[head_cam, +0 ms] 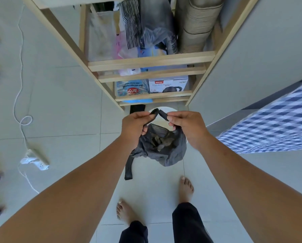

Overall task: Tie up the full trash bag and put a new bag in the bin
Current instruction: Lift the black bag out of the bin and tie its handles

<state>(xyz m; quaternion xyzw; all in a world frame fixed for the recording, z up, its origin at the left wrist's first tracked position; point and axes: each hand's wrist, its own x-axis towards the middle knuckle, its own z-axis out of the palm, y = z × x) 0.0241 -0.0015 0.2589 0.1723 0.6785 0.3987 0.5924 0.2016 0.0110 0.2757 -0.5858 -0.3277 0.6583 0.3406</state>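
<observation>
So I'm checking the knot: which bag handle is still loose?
The handle dangling lower left of the trash bag; the others are pinched between left hand and right hand.

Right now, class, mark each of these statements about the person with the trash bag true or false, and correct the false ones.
1. Both hands, left hand and right hand, hold handles of the dark grey plastic trash bag. True.
2. The bag's mouth is knotted shut. False: it gapes open, contents showing.
3. The person wears shoes. False: the feet are bare.
4. A boxed electric kettle sits on a low level of the wooden shelf unit. True.
5. One bag handle hangs loose. True.
</observation>
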